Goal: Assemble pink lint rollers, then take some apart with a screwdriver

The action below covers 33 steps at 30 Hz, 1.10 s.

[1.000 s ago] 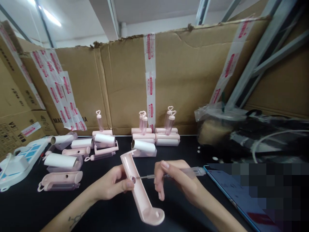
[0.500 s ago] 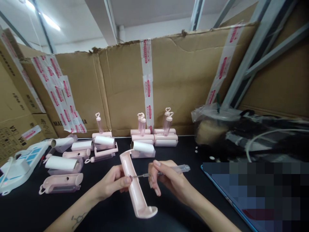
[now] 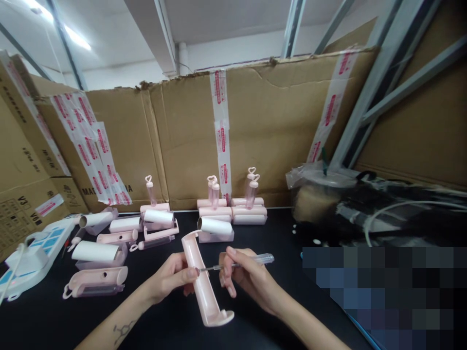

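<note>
My left hand (image 3: pixel 170 276) grips a pale pink plastic shell (image 3: pixel 208 296), long and trough-shaped with a curved lip at each end. It is tilted, its hollow side facing up and toward the right. In my right hand (image 3: pixel 246 277) is a screwdriver (image 3: pixel 263 259) with a clear handle, its thin metal shaft pointing left. The tip meets the shell near my left thumb, at a small hole or part I cannot make out clearly. Just beyond the shell, a white roll (image 3: pixel 216 226) lies on a translucent holder.
Pink holders and white rolls (image 3: pixel 95 251) lie to the left beside a white power strip (image 3: pixel 45 253). Finished-looking pink pieces (image 3: pixel 249 215) carry upright heart-topped tubes (image 3: pixel 251 192) at the back. A bagged drink cup (image 3: pixel 317 194) stands right; cardboard (image 3: pixel 182 146) walls the far side.
My right hand and the screwdriver handle have shifted slightly left, while the tip stays at the same spot on the shell. The camera view has tilted a little.
</note>
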Each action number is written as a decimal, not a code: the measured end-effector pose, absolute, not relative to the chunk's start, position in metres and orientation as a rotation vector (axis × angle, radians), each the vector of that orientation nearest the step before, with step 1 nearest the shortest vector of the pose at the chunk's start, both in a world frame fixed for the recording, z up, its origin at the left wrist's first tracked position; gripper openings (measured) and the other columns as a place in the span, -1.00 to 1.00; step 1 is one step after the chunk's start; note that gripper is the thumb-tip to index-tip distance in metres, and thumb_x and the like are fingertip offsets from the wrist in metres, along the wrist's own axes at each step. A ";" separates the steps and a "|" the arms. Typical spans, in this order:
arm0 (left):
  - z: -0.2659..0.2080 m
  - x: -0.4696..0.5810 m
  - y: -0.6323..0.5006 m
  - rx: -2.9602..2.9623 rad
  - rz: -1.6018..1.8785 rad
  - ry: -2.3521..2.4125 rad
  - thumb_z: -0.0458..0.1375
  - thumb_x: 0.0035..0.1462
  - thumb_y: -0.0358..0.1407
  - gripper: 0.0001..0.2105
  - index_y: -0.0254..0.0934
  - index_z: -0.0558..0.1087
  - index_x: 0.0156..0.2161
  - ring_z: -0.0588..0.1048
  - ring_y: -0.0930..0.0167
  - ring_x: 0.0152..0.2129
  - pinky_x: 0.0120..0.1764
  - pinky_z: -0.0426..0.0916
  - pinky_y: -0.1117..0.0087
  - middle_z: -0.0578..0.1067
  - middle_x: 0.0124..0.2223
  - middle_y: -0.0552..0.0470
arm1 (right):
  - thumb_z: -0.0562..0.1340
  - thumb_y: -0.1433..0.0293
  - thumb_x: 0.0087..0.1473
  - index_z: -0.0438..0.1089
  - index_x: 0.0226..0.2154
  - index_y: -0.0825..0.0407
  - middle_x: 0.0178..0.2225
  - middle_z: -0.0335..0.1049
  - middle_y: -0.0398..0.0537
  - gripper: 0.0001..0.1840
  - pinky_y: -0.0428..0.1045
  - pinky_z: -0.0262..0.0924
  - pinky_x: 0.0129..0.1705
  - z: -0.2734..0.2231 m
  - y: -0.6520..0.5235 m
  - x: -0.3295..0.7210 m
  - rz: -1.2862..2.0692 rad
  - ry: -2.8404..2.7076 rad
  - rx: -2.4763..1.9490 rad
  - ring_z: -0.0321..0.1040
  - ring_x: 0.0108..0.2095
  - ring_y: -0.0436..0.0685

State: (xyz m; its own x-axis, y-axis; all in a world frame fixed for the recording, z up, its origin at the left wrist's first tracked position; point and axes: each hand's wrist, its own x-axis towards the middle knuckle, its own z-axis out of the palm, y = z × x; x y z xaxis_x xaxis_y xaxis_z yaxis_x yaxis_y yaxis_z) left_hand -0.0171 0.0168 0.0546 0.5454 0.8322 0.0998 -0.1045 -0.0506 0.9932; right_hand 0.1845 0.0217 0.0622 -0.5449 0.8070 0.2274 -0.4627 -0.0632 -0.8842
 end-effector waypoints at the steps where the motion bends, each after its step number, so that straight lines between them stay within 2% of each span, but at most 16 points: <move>1: 0.054 -0.018 0.017 1.417 0.867 0.675 0.19 -0.07 -0.02 -0.58 -0.42 0.36 -0.35 0.23 0.59 -0.71 -0.69 0.05 0.58 0.33 -0.55 0.06 | 0.08 0.24 0.14 0.36 -0.61 0.18 -0.64 0.34 -0.06 -0.56 -0.12 0.10 -0.61 0.061 0.022 0.184 1.766 -1.270 -0.409 0.27 -0.66 -0.03; 4: 0.052 -0.018 0.017 1.396 0.908 0.690 0.18 -0.07 -0.02 -0.59 -0.42 0.38 -0.35 0.22 0.59 -0.71 -0.67 0.09 0.57 0.33 -0.54 0.06 | 0.11 0.21 0.12 0.35 -0.62 0.17 -0.64 0.33 -0.08 -0.56 -0.12 0.10 -0.60 0.059 0.022 0.181 1.777 -1.222 -0.415 0.26 -0.66 -0.03; 17: 0.051 -0.015 0.015 1.345 0.942 0.745 0.20 -0.09 -0.02 -0.60 -0.41 0.36 -0.40 0.16 0.61 -0.72 -0.69 0.03 0.59 0.25 -0.58 0.13 | 0.12 0.18 0.10 0.34 -0.65 0.15 -0.66 0.30 -0.14 -0.54 -0.11 0.07 -0.53 0.055 0.020 0.176 1.752 -1.182 -0.394 0.22 -0.68 -0.06; 28: 0.057 -0.012 0.015 1.366 0.863 0.704 0.20 -0.10 0.00 -0.58 -0.41 0.35 -0.41 0.13 0.63 -0.76 -0.73 -0.01 0.60 0.23 -0.64 0.15 | 0.14 0.16 0.08 0.32 -0.69 0.14 -0.67 0.28 -0.13 -0.52 -0.15 0.01 -0.64 0.051 0.019 0.174 1.778 -1.165 -0.403 0.20 -0.68 -0.07; 33: 0.065 -0.011 0.009 1.340 0.833 0.658 0.25 -0.12 -0.07 -0.61 -0.36 0.33 -0.30 0.02 0.69 -0.82 -0.78 -0.08 0.63 0.23 -0.63 0.20 | 0.11 0.20 0.11 0.36 -0.66 0.15 -0.67 0.28 -0.13 -0.53 -0.13 0.05 -0.61 0.051 0.014 0.168 1.787 -1.219 -0.354 0.20 -0.71 -0.07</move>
